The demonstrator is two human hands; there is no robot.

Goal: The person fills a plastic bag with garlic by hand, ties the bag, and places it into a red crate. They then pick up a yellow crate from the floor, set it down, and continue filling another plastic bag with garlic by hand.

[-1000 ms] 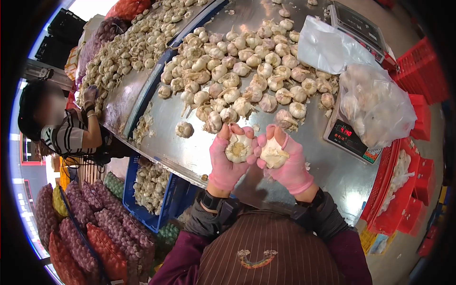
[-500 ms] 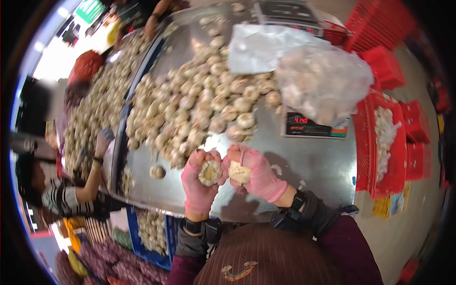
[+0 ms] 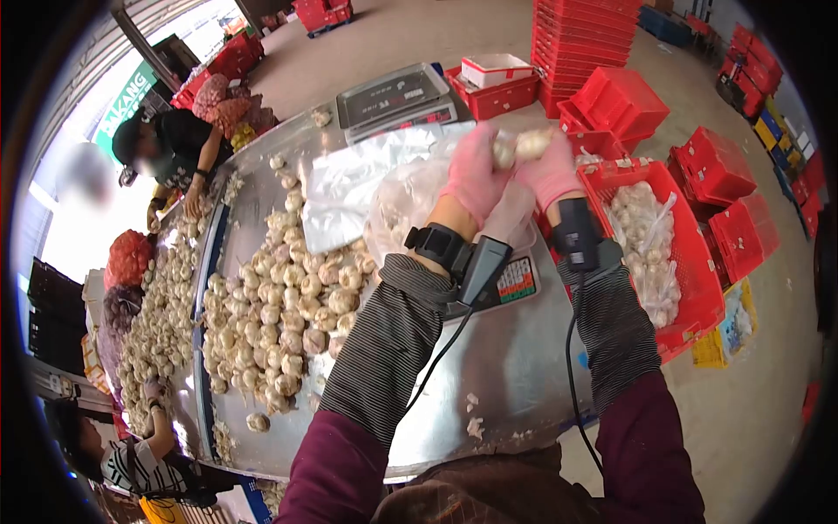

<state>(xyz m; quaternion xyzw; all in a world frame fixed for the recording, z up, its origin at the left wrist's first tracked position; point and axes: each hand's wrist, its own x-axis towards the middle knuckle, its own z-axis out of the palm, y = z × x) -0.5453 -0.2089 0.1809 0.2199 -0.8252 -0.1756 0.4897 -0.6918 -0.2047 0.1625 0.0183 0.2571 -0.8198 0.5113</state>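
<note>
Both my hands wear pink gloves and are stretched forward over the scale. My left hand (image 3: 474,177) is closed round a garlic bulb (image 3: 504,150). Beside it, my right hand (image 3: 552,173) holds another pale bulb (image 3: 532,144). Beneath them a clear plastic bag (image 3: 393,210) rests on the digital scale (image 3: 521,278), partly hidden by my left wrist and sleeve. To the left, a large heap of garlic bulbs (image 3: 279,314) covers part of the metal table (image 3: 489,393). Flat plastic bags (image 3: 336,196) lie behind the heap.
A red crate (image 3: 698,293) with bagged garlic stands right of the table. A second scale (image 3: 393,96) and stacked red crates (image 3: 583,44) are at the back. On the left, two people (image 3: 179,144) (image 3: 131,458) work beside more garlic (image 3: 161,323).
Both hands have moved forward from the near table to above the bagged scale, each still with garlic. The view has shifted, showing more floor and crates at the back.
</note>
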